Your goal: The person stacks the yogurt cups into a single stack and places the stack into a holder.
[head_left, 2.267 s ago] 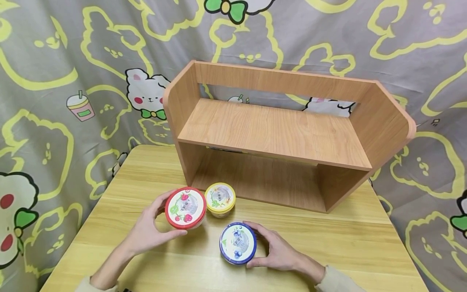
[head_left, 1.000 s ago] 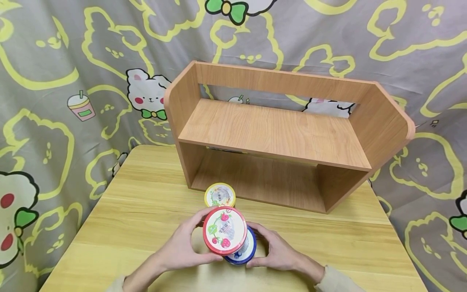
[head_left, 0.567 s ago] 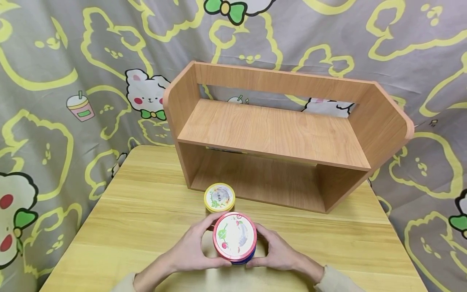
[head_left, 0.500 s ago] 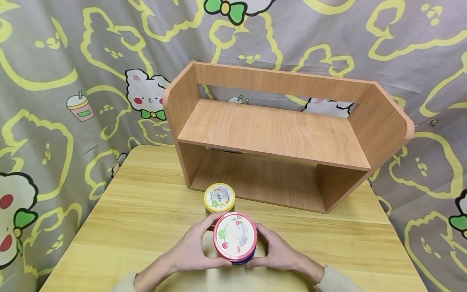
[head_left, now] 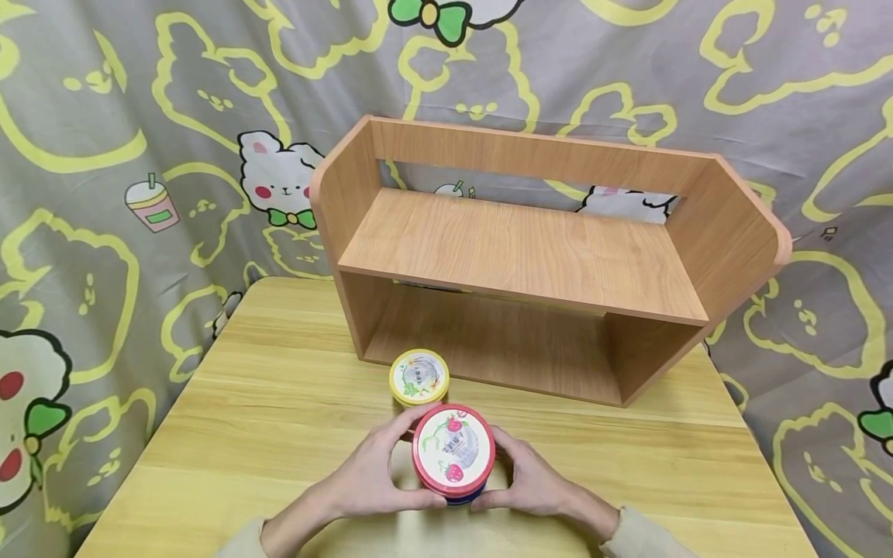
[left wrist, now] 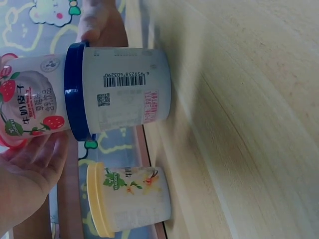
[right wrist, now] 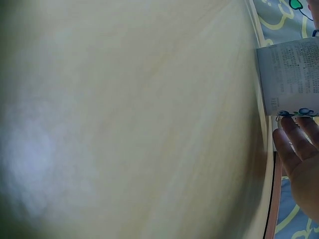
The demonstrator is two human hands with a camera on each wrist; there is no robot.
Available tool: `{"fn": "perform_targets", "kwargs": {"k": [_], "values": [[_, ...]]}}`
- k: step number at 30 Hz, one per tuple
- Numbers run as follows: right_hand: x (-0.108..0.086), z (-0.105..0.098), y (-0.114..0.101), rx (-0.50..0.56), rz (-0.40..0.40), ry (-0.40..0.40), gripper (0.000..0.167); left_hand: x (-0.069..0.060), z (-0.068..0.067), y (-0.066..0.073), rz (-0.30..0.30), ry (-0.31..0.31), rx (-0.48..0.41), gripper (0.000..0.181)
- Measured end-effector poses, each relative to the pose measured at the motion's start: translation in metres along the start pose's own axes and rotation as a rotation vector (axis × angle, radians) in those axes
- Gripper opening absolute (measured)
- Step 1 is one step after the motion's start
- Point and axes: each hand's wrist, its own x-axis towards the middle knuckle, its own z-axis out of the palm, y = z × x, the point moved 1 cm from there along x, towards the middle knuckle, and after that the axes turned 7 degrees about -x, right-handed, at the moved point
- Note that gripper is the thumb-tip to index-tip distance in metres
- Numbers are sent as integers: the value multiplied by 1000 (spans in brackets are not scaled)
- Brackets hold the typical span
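My left hand [head_left: 370, 474] grips the red-lidded strawberry tub [head_left: 453, 451] from its left side. In the left wrist view that tub [left wrist: 32, 99] stands upright on the blue lid of a second tub [left wrist: 127, 87], whose base is on the table. My right hand [head_left: 533, 480] holds the blue-lidded tub from the right; in the right wrist view the fingers of the right hand [right wrist: 301, 159] lie against its printed side [right wrist: 289, 77]. Behind the stack is a yellow-lidded tub [head_left: 419, 377], apart from the blue-lidded one in the left wrist view.
A two-level wooden shelf [head_left: 523, 244] stands at the back of the wooden table [head_left: 244, 411], close behind the yellow-lidded tub. A grey patterned curtain [head_left: 202, 101] hangs behind and at both sides.
The left hand has carried the red-lidded tub rightward from beside the yellow-lidded one onto the blue lid, and shifted it slightly right since half a second ago. The right hand has stayed in place.
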Motion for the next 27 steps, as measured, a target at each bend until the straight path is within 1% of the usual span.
{"fn": "perform_targets", "kwargs": {"k": [5, 8, 10, 12, 13, 15, 16, 18, 21, 23, 27], "values": [[0, 0, 0, -13, 11, 3, 99, 0, 1, -1, 9, -2, 5, 100], [0, 0, 1, -14, 20, 4, 98, 1, 1, 0, -15, -6, -16, 100], [0, 0, 1, -8, 27, 3, 98, 0, 0, 1, -22, -6, 3, 103], [0, 0, 1, 2, 17, 1, 98, -2, 0, 2, -45, -6, 12, 110], [-1, 1, 1, 6, 13, 1, 98, -3, -1, 2, -44, -6, 30, 113], [-1, 1, 2, 19, 13, 1, 99, -5, -4, 0, -16, -4, 47, 117], [-1, 1, 2, 18, 5, 3, 100, -5, -6, -2, 4, -2, 38, 117], [-1, 1, 2, 21, 0, 5, 101, -7, -13, -7, 62, 10, 27, 111], [0, 1, 1, 29, 10, 5, 102, -7, -26, -16, 150, 48, 16, 99], [0, 0, 0, 39, 21, 2, 102, -7, -35, -23, 162, 87, 25, 93], [0, 0, 0, 47, 35, -3, 102, -7, -51, -35, 137, 163, 23, 86]]}}
